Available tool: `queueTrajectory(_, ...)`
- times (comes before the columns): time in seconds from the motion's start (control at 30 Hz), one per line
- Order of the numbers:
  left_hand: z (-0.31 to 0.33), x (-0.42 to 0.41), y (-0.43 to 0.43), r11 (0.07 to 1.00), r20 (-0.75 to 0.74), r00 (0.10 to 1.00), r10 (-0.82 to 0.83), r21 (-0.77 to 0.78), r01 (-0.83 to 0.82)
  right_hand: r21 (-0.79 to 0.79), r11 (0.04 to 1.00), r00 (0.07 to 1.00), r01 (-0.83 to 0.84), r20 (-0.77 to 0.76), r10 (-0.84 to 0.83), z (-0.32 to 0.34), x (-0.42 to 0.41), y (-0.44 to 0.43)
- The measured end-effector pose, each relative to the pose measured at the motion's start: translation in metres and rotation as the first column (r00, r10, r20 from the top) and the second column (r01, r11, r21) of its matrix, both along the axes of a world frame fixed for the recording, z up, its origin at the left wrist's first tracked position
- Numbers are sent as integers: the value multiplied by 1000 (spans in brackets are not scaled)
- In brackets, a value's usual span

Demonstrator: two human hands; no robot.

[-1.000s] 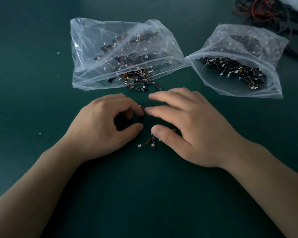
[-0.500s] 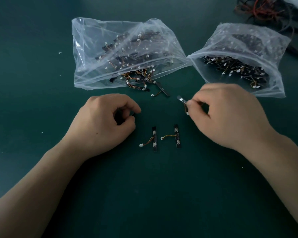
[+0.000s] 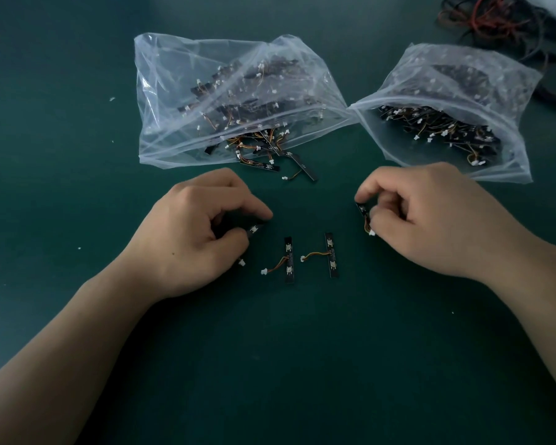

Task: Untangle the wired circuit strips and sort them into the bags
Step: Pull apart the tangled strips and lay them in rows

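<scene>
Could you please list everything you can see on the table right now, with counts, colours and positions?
table: one, dark green, under everything.
left bag: one, clear plastic, far centre-left, many strips inside.
right bag: one, clear plastic, far right, many strips inside.
spilled strips: several, black, orange wires, at left bag's mouth.
loose strips: two, black, orange wires, white plugs, side by side, near centre.
left-held strip: one, black, left of loose strips.
right-held strip: one, black, orange wire, right of loose strips.
cable tangle: one, red and black, far right corner.
left hand: one, pinching its strip.
right hand: one, pinching its strip.
</scene>
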State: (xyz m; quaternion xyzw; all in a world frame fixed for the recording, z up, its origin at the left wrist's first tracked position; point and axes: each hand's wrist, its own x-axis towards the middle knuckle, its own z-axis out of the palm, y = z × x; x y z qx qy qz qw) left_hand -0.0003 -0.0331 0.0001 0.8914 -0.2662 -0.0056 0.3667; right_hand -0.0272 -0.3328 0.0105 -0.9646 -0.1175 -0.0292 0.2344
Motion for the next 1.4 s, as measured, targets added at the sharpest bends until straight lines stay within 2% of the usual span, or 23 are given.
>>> queueTrajectory(0.53,3,-2,-1,995,1,1000,-10,102,10,15,963,961,-270,-65,271,5,-7,6)
queueTrajectory(0.77,6,-5,-4,995,-23,998,51,85,-49,54,966,967,-252,-25,254,0,-8,13)
queueTrajectory(1.0,6,-7,-4,981,18,999,46,189,-49,55,956,957,-289,-8,289,-6,-10,22)
queueTrajectory(1.4,1,-6,-4,993,21,999,50,110,-52,18,961,961,-276,38,275,-10,-10,26)
